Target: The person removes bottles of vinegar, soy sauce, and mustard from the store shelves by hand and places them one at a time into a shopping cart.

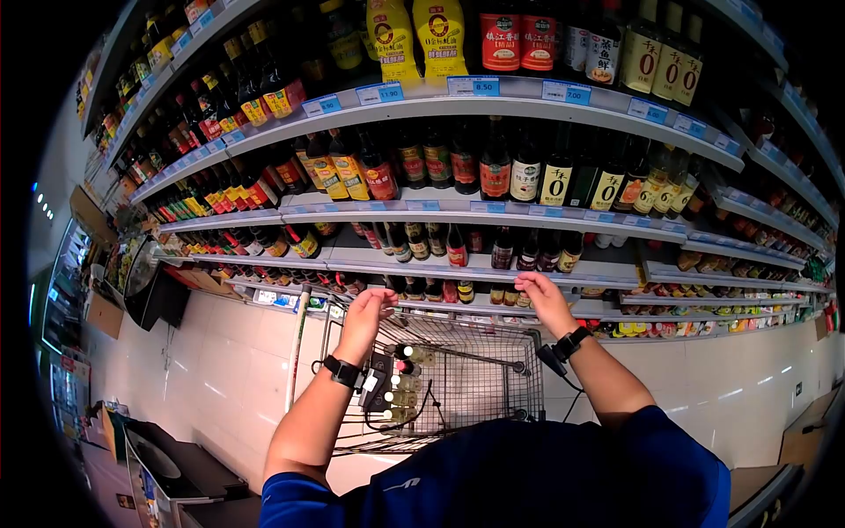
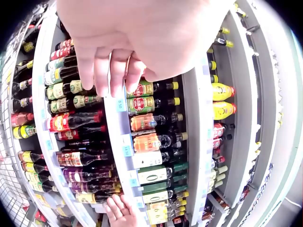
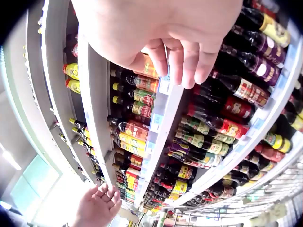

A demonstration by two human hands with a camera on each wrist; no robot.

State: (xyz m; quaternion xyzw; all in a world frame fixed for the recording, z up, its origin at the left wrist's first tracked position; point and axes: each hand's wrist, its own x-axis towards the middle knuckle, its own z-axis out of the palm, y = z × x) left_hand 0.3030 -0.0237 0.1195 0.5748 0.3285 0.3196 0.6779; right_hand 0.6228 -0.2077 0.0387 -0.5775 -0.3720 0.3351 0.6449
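Both hands are raised in front of the person, apart from each other and holding nothing. In the head view the left hand (image 1: pixel 363 321) is over the far left side of a wire shopping cart (image 1: pixel 480 374), its fingers loosely bent. The right hand (image 1: pixel 547 304) is over the cart's far right side, fingers relaxed. Several clear bottles with white caps (image 1: pixel 405 384) lie inside the cart. Beyond the hands, shelves hold rows of dark sauce bottles (image 1: pixel 495 169). In the left wrist view the left hand (image 2: pixel 137 38) overlaps a shelf edge; the right hand (image 3: pixel 163 35) does likewise in its own view.
Price tags line the shelf edges (image 1: pixel 352 211). Yellow squeeze bottles (image 1: pixel 440 40) and red-labelled packs (image 1: pixel 500 42) stand on an upper shelf. A pale pole (image 1: pixel 297 343) stands left of the cart. Black bins or stands (image 1: pixel 180 462) are at lower left on the tiled floor (image 1: pixel 220 352).
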